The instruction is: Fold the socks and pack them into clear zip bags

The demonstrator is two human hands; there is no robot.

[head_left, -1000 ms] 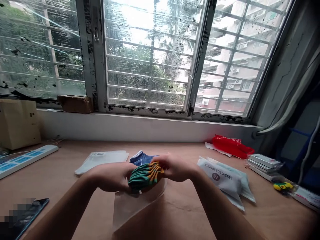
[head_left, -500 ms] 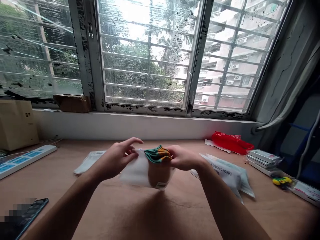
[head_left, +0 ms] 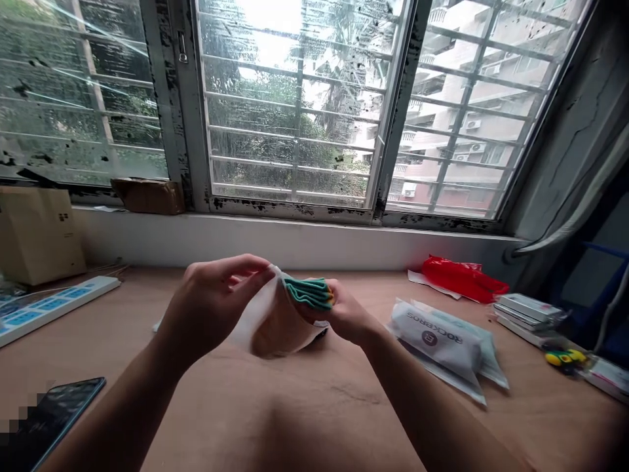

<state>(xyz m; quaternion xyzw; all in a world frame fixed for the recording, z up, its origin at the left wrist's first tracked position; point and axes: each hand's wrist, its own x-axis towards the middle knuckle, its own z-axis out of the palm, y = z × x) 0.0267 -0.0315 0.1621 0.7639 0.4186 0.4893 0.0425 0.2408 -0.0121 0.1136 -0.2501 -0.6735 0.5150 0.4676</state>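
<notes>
Above the middle of the table, my left hand [head_left: 209,301] pinches the top edge of a translucent plastic bag [head_left: 272,324] between thumb and fingers. The bag hangs down and slants to the right below that pinch. My right hand [head_left: 348,314] grips a folded teal and orange cloth [head_left: 308,293], its teal layers facing left toward the bag's mouth. The exact kind of cloth item is unclear. Some right fingers are hidden behind the cloth and bag. A small dark thing [head_left: 320,333] shows just under the right hand.
To the right lie plastic packages printed ROCKBROS [head_left: 435,337], a red plastic bag [head_left: 457,278], stacked white boxes [head_left: 531,311] and a yellow-black item [head_left: 565,358]. On the left are a power strip [head_left: 61,307], a phone [head_left: 61,419] and a cardboard box [head_left: 42,236].
My left hand has closed from a looser pose onto the bag's edge and lifted it. The cloth has turned, showing more teal, and the bag now tilts. The view has shifted slightly.
</notes>
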